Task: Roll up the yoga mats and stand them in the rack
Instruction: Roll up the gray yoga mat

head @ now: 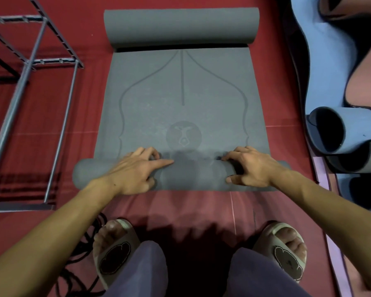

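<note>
A grey yoga mat [180,93] lies on the red floor in front of me, with line markings and a round logo on it. Its near end is rolled into a tube [193,176]; its far end is curled into a second, thicker roll [180,26]. My left hand [135,170] presses on the left part of the near roll, fingers curled over its top. On the right part rests my right hand [251,166], fingers over the roll and thumb on its near side. A grey metal rack [28,67] stands at the left.
Blue and grey mats [330,129], loosely curled, lie heaped along the right edge, with a pale purple mat [334,243] under them. A dark cord [84,249] lies on the floor at lower left. My feet in sandals [116,251] are just behind the roll.
</note>
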The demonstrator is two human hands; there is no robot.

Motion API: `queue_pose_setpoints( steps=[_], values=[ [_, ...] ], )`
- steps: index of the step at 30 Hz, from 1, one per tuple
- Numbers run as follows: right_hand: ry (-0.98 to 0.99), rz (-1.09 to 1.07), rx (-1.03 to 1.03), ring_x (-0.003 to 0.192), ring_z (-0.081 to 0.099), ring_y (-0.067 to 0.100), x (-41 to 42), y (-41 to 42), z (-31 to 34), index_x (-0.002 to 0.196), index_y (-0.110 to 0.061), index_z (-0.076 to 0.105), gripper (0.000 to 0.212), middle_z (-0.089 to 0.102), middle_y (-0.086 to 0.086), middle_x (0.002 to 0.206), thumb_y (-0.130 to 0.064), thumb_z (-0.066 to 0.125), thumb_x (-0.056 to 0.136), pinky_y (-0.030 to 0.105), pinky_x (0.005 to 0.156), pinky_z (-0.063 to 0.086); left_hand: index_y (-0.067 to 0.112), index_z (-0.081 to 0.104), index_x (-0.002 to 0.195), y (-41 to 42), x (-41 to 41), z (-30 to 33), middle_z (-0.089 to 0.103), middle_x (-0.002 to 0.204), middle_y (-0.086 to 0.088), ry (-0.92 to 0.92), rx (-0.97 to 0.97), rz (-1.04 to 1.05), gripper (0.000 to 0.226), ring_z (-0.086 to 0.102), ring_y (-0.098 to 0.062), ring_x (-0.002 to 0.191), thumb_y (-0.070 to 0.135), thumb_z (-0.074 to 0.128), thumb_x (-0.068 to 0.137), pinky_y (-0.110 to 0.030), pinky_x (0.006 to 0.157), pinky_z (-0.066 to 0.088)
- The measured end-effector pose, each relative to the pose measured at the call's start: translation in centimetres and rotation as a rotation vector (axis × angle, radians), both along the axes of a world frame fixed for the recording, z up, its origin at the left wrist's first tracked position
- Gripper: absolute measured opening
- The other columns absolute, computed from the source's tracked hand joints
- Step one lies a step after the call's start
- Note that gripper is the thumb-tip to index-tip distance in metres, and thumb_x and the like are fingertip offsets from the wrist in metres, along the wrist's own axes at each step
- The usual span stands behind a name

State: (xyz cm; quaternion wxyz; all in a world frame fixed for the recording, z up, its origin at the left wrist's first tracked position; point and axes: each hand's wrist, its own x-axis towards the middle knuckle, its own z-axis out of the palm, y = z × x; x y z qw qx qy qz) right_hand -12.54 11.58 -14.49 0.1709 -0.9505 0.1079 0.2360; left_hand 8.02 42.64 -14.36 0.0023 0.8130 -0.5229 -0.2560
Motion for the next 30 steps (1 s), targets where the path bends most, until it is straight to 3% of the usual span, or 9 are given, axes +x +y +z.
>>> queue_pose_setpoints(
  steps=[7,11,17,21,25,30],
  values=[
    [0.008,-0.016,-0.090,0.120,0.045,0.025,0.5,1.1,1.0,0.152,-0.047,0.045,0.072,0.047,-0.002,0.133,-0.067,0.066,0.085,0.043,0.100,0.047,0.045,0.050,0.148,-1.2,-1.9,-1.6,0.051,0.125,0.010,-0.171,-0.074,0.081,0.094,0.051,-0.019,0.112,0.095,0.049,0.069,-0.040,0.091,0.042],
    [-0.021,-0.055,-0.110,0.123,0.046,0.027,0.7,1.8,1.3,0.149,-0.045,0.044,0.069,0.051,-0.002,0.133,-0.059,0.067,0.085,0.045,0.100,0.045,0.044,0.046,0.152,-1.7,-2.1,-2.1,0.050,0.133,0.014,-0.216,-0.068,0.117,0.087,0.050,-0.017,0.123,0.088,0.057,0.077,-0.040,0.096,0.039],
    [-0.193,-0.092,-0.081,0.109,0.051,0.031,0.7,4.3,0.9,0.135,-0.038,0.060,0.056,0.055,-0.001,0.124,-0.034,0.064,0.079,0.048,0.092,0.051,0.045,0.045,0.150,-2.9,-1.5,-1.4,0.057,0.136,0.013,-0.203,-0.037,0.161,0.076,0.053,-0.018,0.128,0.082,0.056,0.084,-0.043,0.101,0.040],
    [-0.238,-0.078,-0.109,0.115,0.052,0.028,0.3,4.6,0.4,0.141,-0.032,0.057,0.064,0.055,-0.003,0.131,-0.054,0.069,0.082,0.047,0.095,0.050,0.039,0.049,0.135,-2.9,-1.5,-1.2,0.063,0.133,0.010,-0.177,-0.072,0.231,0.064,0.057,-0.021,0.126,0.078,0.059,0.085,-0.044,0.099,0.043],
    [-0.252,0.009,-0.151,0.125,0.049,0.028,-1.3,4.0,-0.5,0.152,-0.023,0.043,0.091,0.052,-0.001,0.145,-0.050,0.082,0.074,0.044,0.104,0.046,0.029,0.052,0.135,-3.0,-1.4,-1.5,0.059,0.127,-0.002,-0.136,-0.070,0.225,0.065,0.057,-0.030,0.120,0.075,0.052,0.089,-0.044,0.097,0.048],
    [-0.296,-0.132,-0.217,0.109,0.047,0.029,-3.2,1.8,-1.0,0.144,-0.036,0.050,0.089,0.048,0.003,0.127,-0.061,0.088,0.068,0.046,0.088,0.050,0.024,0.054,0.136,-2.8,-1.3,-1.8,0.046,0.118,-0.007,-0.115,-0.089,0.226,0.074,0.053,-0.034,0.107,0.076,0.043,0.085,-0.049,0.097,0.047]
  ],
)
